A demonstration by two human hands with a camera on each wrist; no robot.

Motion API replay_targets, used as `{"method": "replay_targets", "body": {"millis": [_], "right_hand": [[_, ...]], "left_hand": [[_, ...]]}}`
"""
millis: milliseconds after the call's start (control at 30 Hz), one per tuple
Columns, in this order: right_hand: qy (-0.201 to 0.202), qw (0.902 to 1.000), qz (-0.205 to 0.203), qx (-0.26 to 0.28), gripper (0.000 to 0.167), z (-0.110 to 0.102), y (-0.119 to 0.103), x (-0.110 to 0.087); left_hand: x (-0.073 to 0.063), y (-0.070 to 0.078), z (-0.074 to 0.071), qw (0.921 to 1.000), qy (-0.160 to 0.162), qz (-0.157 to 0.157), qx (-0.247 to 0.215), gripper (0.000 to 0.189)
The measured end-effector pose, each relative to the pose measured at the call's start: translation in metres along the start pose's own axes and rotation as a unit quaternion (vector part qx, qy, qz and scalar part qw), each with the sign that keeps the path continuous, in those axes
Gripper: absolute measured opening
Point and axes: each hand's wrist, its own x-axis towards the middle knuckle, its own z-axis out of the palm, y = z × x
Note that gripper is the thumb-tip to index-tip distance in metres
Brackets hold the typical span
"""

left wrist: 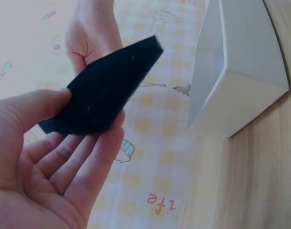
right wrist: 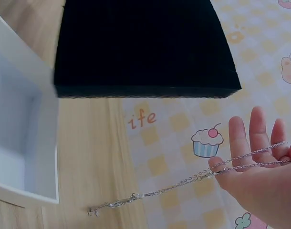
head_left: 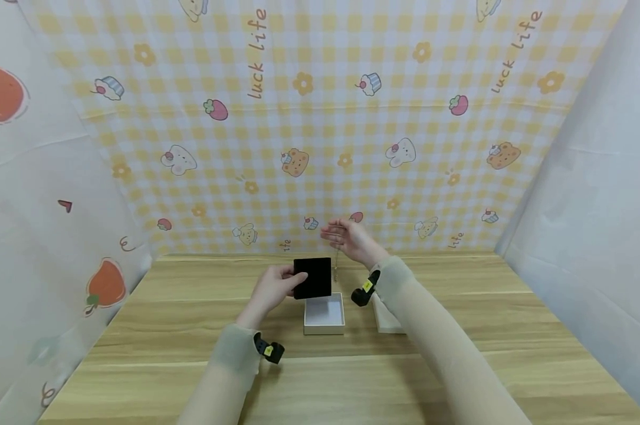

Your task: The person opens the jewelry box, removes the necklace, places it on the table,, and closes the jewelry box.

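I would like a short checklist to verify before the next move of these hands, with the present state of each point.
1. Left hand secures the thick black square pad: ok, thumb and fingers pinch it.
2. Right hand carries the thin metal chain necklace: ok, it hangs across the fingers.
3. Necklace fitted to the pad: not ok, it hangs apart from it.
4. Chain without tangles: cannot tell, its strands run close together.
5. White open-topped box upright on the wood-grain table: ok.
6. Pad inside the box: not ok, it is held up outside it.
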Motion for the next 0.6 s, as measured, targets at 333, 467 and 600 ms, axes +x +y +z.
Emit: {"method": "replay_targets", "body": {"millis": [333,467,600], "right_hand": [[-0.018,0.9998,0.01,0.001,0.037,0.015,0.001,0.008],[-0.033,0.9989,0.024,-0.025,0.04,0.017,0.006,0.01],[-0.041,0.9975,0.042,-0.038,0.033,0.014,0.013,0.01]], "left_hand": [[0.002,0.001,-0.006,0.9982,0.059,-0.004,-0.01,0.029],[0.001,0.004,-0.008,0.9959,0.087,0.001,-0.027,0.028],[0.0,0.005,-0.009,0.9948,0.095,0.008,-0.037,0.028]]}}
